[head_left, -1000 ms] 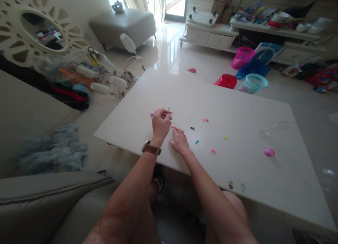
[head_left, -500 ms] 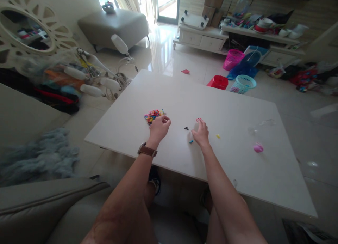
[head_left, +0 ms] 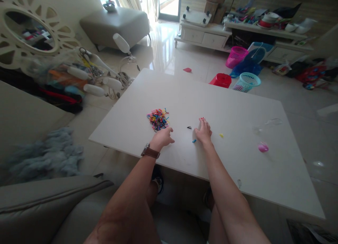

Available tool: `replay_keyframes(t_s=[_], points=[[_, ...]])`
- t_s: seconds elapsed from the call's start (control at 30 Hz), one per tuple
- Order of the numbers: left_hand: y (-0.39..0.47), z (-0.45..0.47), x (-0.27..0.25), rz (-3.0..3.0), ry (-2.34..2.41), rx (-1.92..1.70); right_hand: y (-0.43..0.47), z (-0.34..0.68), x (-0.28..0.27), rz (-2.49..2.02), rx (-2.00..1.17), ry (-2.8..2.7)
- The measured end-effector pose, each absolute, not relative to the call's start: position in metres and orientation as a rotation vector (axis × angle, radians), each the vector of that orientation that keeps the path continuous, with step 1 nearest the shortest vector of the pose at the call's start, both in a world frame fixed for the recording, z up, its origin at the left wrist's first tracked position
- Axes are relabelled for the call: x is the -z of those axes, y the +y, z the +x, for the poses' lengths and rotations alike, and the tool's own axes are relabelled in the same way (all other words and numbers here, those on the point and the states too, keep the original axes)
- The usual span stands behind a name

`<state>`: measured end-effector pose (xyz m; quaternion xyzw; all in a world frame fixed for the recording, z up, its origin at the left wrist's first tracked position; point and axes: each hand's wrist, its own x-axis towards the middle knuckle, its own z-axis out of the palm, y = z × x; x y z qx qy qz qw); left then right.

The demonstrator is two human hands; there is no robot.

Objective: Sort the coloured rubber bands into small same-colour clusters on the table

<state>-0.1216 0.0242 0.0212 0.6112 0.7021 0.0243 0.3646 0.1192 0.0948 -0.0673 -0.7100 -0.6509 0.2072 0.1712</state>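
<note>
A pile of small, many-coloured bands, perhaps rubber bands [head_left: 157,118], lies on the white table [head_left: 174,92]. Just in front of it is my left hand [head_left: 162,138], thumb and forefinger apart with nothing visible between them. Farther right, my right hand [head_left: 204,132] rests low over the tabletop, fingers stretched forward and thumb held away. Its fingertips touch or nearly touch a few red bands [head_left: 201,119]. Between the hands lie a black band group [head_left: 189,127] and a blue one [head_left: 194,141]. A yellow group [head_left: 221,135] sits right of my right hand.
Toward the table's right lie a pink rounded object [head_left: 263,147] and a clear item [head_left: 257,130]. A small clear piece [head_left: 239,182] is by the near edge. Beyond the far edge stand a red stool or bin [head_left: 221,80] and a light-blue basket [head_left: 247,82].
My left hand has drawn back from the pile toward me, uncovering it, and its fingers have spread. My right hand has lowered and flattened beside the red bands. The view has shifted slightly.
</note>
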Motion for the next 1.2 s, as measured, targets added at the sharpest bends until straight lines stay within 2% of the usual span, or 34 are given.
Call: replay_keyframes(t_s=[0.27,0.57,0.87,1.2], points=[[0.026,-0.128,-0.019,1.572,1.836,-0.045,0.092,0.122,0.057,-1.997,-0.596,-1.885],[0.034,-0.157,-0.016,1.52,2.1,-0.285,0.071,0.144,0.016,-1.741,-0.493,-1.99],[0.044,-0.162,0.012,1.64,2.089,-0.39,0.036,0.163,-0.013,-1.628,-0.472,-2.112],[0.047,-0.159,0.023,1.84,1.999,-0.226,0.027,0.144,-0.015,-1.534,-0.625,-2.205]])
